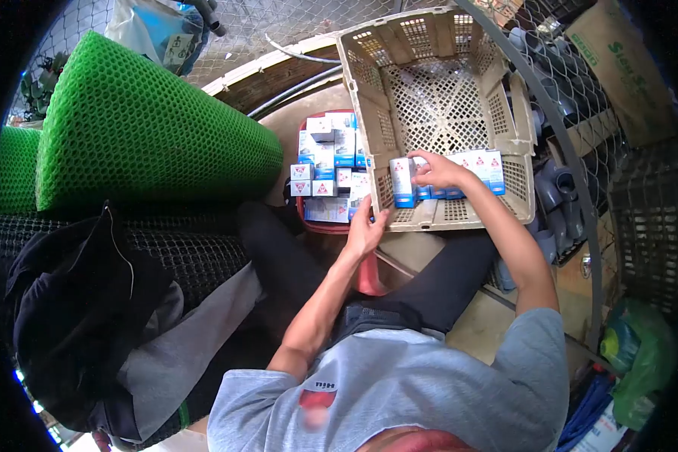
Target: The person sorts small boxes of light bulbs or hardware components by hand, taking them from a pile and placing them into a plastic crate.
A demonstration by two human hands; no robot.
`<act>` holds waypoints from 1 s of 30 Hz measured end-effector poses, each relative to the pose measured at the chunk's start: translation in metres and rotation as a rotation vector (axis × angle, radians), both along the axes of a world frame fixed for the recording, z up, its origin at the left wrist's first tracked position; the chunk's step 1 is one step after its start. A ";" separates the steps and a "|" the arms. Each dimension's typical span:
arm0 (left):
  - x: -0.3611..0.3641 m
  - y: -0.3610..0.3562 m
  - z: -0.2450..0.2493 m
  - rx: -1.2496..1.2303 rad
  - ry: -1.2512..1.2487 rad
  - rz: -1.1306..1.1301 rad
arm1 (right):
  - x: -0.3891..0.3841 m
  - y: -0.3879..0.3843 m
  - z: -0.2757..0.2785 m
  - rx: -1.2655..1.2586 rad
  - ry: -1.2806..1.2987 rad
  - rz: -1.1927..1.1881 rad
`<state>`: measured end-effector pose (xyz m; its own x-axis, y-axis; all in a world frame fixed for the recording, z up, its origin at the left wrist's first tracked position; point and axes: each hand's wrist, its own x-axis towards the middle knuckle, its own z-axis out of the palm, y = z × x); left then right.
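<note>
A beige plastic crate [437, 224] with lattice walls stands tilted in front of me. Along its near side is a row of small white-and-blue boxes [494, 172]. My right hand [438, 172] reaches into the crate, its fingers closed at the left end of the row, beside an upright box [403, 182]. My left hand [365, 228] is at the crate's near left corner, fingers bent near the rim; what they grip, if anything, is hard to make out. Left of the crate, a red basin [303, 209] holds several more white-and-blue boxes [323, 155].
Large green mesh rolls [158, 135] lie at the left, with dark clothing [83, 301] below them. Chain-link fencing and grey pipe fittings [557, 188] are on the right, near a dark crate [648, 218]. A green plastic bag [644, 361] lies at the lower right.
</note>
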<state>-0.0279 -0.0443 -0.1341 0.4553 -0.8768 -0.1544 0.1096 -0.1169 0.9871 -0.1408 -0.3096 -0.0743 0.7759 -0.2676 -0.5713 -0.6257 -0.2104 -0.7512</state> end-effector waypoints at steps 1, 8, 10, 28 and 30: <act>-0.002 0.001 0.014 0.000 -0.011 -0.014 | 0.003 0.003 0.001 -0.046 -0.006 -0.014; 0.007 -0.011 0.118 0.018 -0.052 -0.110 | -0.007 -0.005 0.016 -0.053 -0.067 -0.075; 0.009 -0.022 0.129 0.058 -0.094 -0.178 | -0.009 -0.004 0.030 -0.353 -0.165 -0.007; 0.164 -0.062 -0.052 0.341 -0.594 0.332 | -0.155 0.132 0.053 -1.364 -0.130 -0.500; 0.204 -0.072 -0.086 0.374 -0.713 0.440 | -0.157 0.129 0.044 -1.408 -0.170 -0.504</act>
<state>0.1757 -0.1164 -0.2197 0.8326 -0.5514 0.0520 -0.4004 -0.5344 0.7443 -0.2976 -0.1805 -0.0306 0.4671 -0.7568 0.4573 -0.7789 -0.5969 -0.1923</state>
